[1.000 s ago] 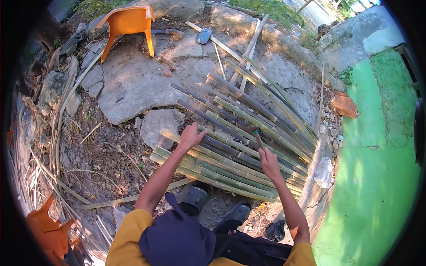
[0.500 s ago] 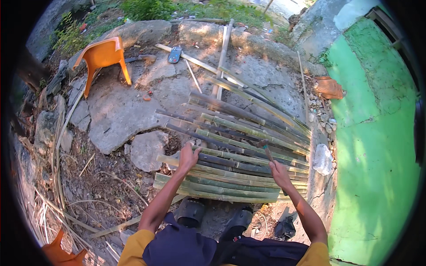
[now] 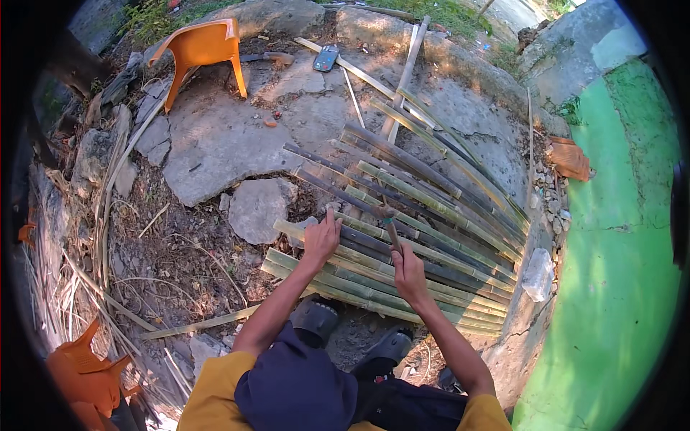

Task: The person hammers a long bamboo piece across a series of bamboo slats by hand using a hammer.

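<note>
Split bamboo slats (image 3: 431, 188) lie side by side in a fan across the ground in front of me, some green, some dark. My left hand (image 3: 323, 238) is closed at the near-left end of one slat, its index finger pointing forward along it. Whether something small is also pinched there is too fine to see. My right hand (image 3: 410, 274) grips the wooden handle of a hammer (image 3: 389, 224), whose head is over the slats, to the right of my left hand. Bamboo poles (image 3: 404, 82) cross under the slats' far ends.
An orange plastic chair (image 3: 200, 52) stands far left, and another orange chair (image 3: 85, 370) near left. A phone (image 3: 325, 59) lies on a bamboo strip. Broken concrete slabs (image 3: 262, 208) cover the ground. At right are a clear plastic bag (image 3: 537, 275) and a green wall (image 3: 611, 287).
My right hand has brought the hammer leftward, closer to my left hand. My left hand remains at the slat's end. The whole view has shifted slightly.
</note>
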`<control>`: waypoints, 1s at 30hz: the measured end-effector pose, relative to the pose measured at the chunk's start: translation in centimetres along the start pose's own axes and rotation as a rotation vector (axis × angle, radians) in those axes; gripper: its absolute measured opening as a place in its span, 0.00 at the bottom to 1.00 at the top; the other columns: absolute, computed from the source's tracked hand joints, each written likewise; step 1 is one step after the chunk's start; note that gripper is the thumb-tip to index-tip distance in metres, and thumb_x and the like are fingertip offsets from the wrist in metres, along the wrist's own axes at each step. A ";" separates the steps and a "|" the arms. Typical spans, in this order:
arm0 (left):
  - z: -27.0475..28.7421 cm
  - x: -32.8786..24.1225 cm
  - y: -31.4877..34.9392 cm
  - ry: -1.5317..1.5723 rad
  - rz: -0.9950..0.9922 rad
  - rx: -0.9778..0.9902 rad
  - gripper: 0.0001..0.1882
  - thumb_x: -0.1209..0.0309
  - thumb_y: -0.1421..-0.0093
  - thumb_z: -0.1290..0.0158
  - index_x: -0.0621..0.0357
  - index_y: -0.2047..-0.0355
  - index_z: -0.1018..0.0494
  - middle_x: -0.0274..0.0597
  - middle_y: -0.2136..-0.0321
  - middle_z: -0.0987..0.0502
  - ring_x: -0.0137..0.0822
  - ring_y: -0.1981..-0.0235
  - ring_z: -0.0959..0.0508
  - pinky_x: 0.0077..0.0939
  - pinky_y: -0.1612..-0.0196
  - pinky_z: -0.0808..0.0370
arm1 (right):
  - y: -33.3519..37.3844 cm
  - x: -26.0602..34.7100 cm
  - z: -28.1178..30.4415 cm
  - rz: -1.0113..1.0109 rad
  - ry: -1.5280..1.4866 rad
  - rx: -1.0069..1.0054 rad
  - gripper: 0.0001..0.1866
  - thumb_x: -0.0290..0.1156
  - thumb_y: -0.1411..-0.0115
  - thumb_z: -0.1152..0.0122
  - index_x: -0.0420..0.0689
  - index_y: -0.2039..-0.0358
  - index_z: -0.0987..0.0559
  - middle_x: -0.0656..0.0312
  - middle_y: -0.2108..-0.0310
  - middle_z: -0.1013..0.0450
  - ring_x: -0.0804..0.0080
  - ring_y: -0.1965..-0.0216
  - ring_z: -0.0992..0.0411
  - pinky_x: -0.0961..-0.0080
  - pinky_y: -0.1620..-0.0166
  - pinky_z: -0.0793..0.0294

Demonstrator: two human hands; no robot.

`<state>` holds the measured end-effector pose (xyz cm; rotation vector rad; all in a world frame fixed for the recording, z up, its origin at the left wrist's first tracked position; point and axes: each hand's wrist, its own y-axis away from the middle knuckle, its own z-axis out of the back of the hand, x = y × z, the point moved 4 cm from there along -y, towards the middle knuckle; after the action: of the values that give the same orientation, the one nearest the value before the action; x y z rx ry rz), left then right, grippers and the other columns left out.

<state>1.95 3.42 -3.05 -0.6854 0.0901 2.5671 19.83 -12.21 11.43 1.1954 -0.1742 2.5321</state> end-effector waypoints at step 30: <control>-1.8 2.0 0.1 0.067 0.227 0.209 0.18 0.62 0.24 0.62 0.64 0.45 0.37 0.60 0.75 0.17 0.63 0.75 0.17 0.62 0.72 0.23 | -0.4 2.9 -5.4 -0.013 -0.048 -0.163 0.12 0.36 0.23 0.51 0.40 0.61 0.31 0.41 0.81 0.30 0.32 0.76 0.27 0.45 0.75 0.35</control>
<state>1.26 3.87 -5.59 -0.7159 0.4772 2.6961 14.32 -9.80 10.25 1.1895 -0.3750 2.4262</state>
